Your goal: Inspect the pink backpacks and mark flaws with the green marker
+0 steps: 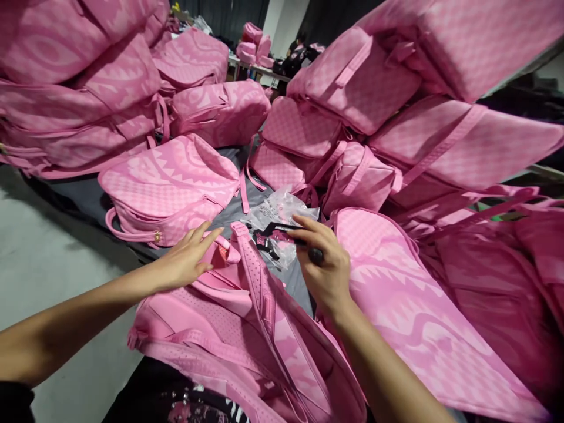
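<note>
My left hand lies with its fingers stretched out over the top edge of a pink backpack. Beside its fingertips, a small orange-red piece shows by the backpack's top loop. The backpack lies in front of me, and its padded shoulder strap runs up its middle. Closed around a slim black tool with a rounded handle end, my right hand hovers right of the strap. Most of the tool is hidden by my fingers, so its kind is unclear. Just beyond is a clear plastic bag with black-and-pink pieces.
Pink patterned backpacks are stacked on the left and right. One backpack lies just beyond my left hand, another beside my right forearm. Dark grey cloth covers the work surface. A person is far back.
</note>
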